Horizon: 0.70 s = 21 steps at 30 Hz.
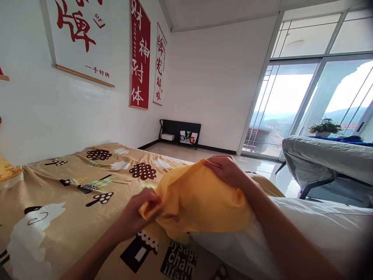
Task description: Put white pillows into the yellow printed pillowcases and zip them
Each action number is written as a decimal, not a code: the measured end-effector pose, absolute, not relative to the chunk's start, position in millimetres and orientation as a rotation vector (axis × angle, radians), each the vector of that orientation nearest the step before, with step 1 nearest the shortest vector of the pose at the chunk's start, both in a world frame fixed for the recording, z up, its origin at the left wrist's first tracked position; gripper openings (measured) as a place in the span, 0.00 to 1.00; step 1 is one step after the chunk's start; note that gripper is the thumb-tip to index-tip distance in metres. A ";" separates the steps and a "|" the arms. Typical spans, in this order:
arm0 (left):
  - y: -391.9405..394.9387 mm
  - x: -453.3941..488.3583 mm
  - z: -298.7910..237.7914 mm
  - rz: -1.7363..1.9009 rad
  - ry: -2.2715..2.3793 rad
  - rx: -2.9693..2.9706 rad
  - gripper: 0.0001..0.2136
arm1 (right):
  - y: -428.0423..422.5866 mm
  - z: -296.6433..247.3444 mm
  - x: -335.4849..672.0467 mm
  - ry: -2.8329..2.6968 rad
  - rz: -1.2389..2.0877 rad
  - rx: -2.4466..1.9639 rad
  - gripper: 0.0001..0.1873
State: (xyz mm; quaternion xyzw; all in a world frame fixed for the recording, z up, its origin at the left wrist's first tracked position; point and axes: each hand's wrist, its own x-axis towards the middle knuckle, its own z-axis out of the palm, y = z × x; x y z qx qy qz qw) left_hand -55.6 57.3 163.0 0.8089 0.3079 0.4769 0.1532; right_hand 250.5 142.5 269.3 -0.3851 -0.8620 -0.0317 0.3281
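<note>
A yellow pillowcase (201,202) hangs bunched between my hands over the bed. My left hand (141,212) pinches its left edge, fingers closed on the cloth. Along the top edge, my right hand (227,171) grips the fabric with fingers bent over it. A white pillow (314,221) lies to the right, and its near end reaches under the yellow cloth. How far the pillow goes inside the case is hidden. Beneath both is a tan patterned bedsheet (116,186) with sheep, trees and lettering.
Another piece of yellow cloth (8,171) lies at the far left of the bed. A black low shelf (180,130) stands in the far corner. To the right are a grey-covered table (329,155) with a potted plant (325,126) and a sliding glass door (285,105).
</note>
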 end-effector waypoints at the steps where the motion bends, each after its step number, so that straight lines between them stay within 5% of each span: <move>1: 51.1 -49.5 165.8 1.191 0.792 2.449 0.09 | 141.5 267.6 254.3 -2.276 -0.044 -1.025 0.27; 4: 43.5 -37.9 169.1 0.890 0.693 2.584 0.11 | 138.4 261.5 267.4 -2.295 0.086 -1.069 0.29; 8: 62.3 -34.9 164.4 1.490 1.181 2.357 0.11 | 133.1 256.4 278.9 -2.283 0.178 -1.063 0.29; 11: 80.9 -29.6 161.9 1.665 1.212 2.534 0.20 | 128.3 255.1 277.8 -2.265 0.161 -1.052 0.29; 16: 96.9 -17.3 163.9 1.907 1.138 2.916 0.08 | 119.2 254.6 272.5 -2.210 0.106 -1.028 0.29; 21: 100.2 -15.6 168.6 1.711 0.837 2.998 0.06 | 115.1 254.8 273.7 -2.225 0.096 -1.024 0.29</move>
